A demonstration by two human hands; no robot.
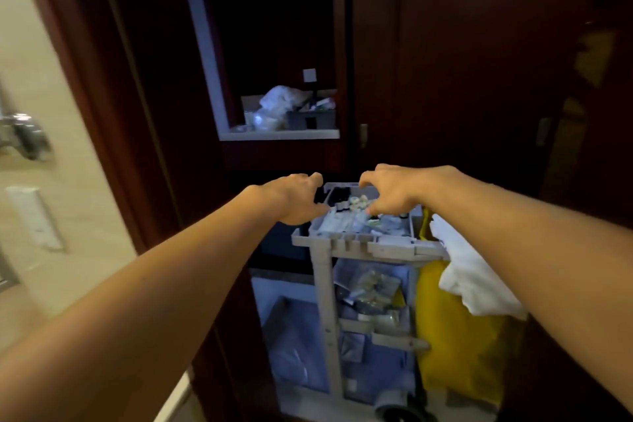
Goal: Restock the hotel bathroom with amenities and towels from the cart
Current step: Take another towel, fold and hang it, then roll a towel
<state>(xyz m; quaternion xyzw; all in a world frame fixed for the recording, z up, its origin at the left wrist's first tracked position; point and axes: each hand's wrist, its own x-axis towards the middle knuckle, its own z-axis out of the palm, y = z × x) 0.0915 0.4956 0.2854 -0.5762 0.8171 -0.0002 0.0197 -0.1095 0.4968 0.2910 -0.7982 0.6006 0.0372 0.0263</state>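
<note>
1. Both bare forearms are reaching forward and down from the bottom corners, converging over the top tray of a grey housekeeping cart.
2. Left hand is hovering at the tray's left rim, back of hand up, fingers loosely curled and spread, thumb pointing toward the tray; it is holding nothing that shows.
3. Right hand is arching over the tray's middle, wrist raised, fingers bent down like a claw onto small amenity packets; whether it is actually pinching one, cannot tell, motion blur.
4. Tray is holding white sachets, small bottles and a dark compartment at the far left; details too blurry.
5. Lower shelf of the cart is carrying more wrapped packets.
6. Yellow bag is hanging on the cart's right side, with white towels draped over its top edge, just beside the right forearm.
7. Behind the cart, a lit niche shelf in dark wood panelling is holding a white crumpled bag and a dark caddy.
8. Far left, beige tiled wall with a chrome fitting.
</note>
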